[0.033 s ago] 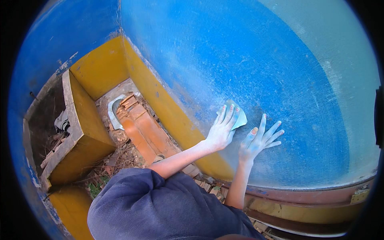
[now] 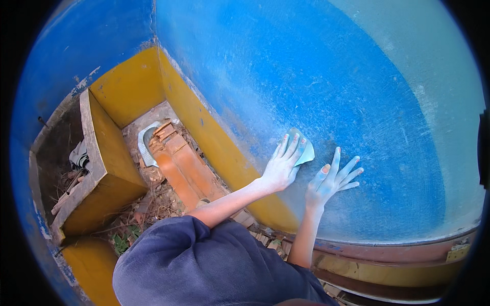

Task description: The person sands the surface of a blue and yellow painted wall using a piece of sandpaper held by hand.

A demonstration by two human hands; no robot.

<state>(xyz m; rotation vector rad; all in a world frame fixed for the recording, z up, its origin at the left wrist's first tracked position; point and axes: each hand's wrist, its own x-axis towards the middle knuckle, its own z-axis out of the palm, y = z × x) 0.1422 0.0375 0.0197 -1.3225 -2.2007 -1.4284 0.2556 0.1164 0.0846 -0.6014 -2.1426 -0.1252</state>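
Observation:
My left hand (image 2: 280,166) presses a pale green piece of sandpaper (image 2: 307,153) against the blue painted wall (image 2: 321,76). Its fingers lie over the sheet, and one corner curls away beside them. To the right, my right hand (image 2: 327,182) rests on the same wall with its fingers spread and nothing in them. Whitish-blue dust coats both hands. Around the sandpaper the paint looks scuffed and powdery, with a dark grey patch between the hands.
A yellow low wall (image 2: 204,132) runs along the blue wall's left edge. Below it lie orange roof tiles (image 2: 178,168), a grey-white curved piece (image 2: 145,145) and dry twigs. At left stands a yellow partition (image 2: 115,137) with a chipped edge. A reddish ledge (image 2: 388,255) borders the wall's bottom.

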